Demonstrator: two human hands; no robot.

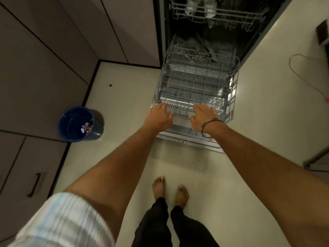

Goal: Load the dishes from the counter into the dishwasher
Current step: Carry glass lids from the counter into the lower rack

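Observation:
The dishwasher [162,32] stands open ahead, its door [190,140] lying flat over the floor. The grey wire lower rack [233,97] is drawn out over the door and holds no dishes. Both hands rest on its front rail: my left hand [160,115] at the left corner, my right hand [203,115] toward the middle, fingers curled over the wire. A bangle circles my right wrist. The upper rack [217,16] sits inside the machine with pale cups [191,7] in it. No counter is in view.
A blue waste bucket [80,124] with scraps stands on the floor at left, against grey cabinet doors [44,68]. An orange cord [302,75] trails over the floor at right. My bare feet [170,190] stand on pale tiles behind the door.

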